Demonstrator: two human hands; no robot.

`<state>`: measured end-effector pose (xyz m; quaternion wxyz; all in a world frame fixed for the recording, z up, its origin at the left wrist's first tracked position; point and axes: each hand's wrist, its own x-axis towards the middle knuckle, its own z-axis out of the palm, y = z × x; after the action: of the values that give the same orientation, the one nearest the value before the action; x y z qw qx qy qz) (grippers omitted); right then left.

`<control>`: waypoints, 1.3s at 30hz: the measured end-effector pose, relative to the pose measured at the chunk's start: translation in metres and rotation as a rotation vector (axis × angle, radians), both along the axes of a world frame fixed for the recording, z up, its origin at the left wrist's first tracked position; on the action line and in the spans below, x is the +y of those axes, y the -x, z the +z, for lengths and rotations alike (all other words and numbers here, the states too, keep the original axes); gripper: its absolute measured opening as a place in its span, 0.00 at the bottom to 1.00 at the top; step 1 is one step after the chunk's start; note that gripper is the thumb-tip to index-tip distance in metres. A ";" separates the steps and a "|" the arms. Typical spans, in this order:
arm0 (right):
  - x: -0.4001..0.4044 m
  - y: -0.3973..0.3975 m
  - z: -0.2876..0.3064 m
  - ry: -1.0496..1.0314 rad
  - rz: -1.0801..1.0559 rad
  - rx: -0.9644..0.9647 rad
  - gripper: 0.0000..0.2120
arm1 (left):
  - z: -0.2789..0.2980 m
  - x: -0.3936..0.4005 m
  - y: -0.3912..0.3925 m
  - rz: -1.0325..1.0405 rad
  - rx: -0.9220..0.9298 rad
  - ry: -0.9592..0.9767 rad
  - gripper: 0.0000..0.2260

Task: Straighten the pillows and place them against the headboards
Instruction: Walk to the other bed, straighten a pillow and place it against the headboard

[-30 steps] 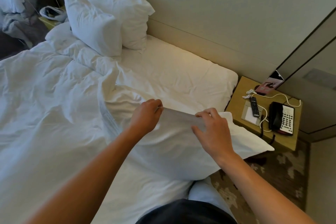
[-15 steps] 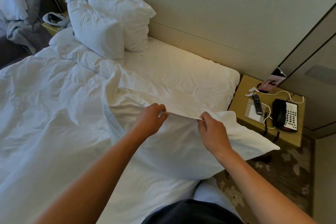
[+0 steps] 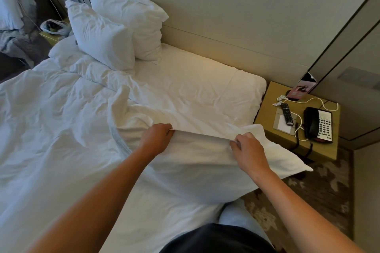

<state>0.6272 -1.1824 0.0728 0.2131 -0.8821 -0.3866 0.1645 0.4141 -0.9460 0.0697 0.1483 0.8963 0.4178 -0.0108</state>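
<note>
Pillow held taut at the near bed edge

White fabric pillow (image 3: pixel 205 170) lies at the near right corner of the bed (image 3: pixel 195 88), one corner overhanging patterned brown carpet (image 3: pixel 320 191). Left hand (image 3: pixel 157 138) and right hand (image 3: pixel 247 151) each pinch its upper edge, fabric stretched flat between them. Rumpled white duvet (image 3: pixel 51 129) covers the left side. Two plump white pillows (image 3: pixel 115 31) stand upright against the beige padded headboard (image 3: pixel 226 51). Wooden bedside tabletop (image 3: pixel 269 109) carries a black remote (image 3: pixel 287 114) and black-and-white telephone (image 3: pixel 317 124).
</note>
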 end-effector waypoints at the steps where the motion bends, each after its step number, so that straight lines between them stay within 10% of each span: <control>1: -0.001 -0.001 0.000 -0.045 0.004 0.017 0.16 | -0.002 0.002 0.001 0.022 0.001 0.008 0.14; 22: -0.016 -0.007 -0.010 -0.050 -0.013 0.143 0.14 | -0.032 -0.003 0.018 0.225 -0.075 0.070 0.16; 39: 0.051 -0.096 0.070 -0.376 0.222 0.080 0.08 | 0.118 0.018 -0.016 0.371 -0.338 -0.015 0.16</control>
<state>0.7233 -1.1315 0.1433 0.3695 -0.7716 -0.4965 0.1470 0.4306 -0.9279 0.1880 0.2089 0.7945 0.5444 0.1698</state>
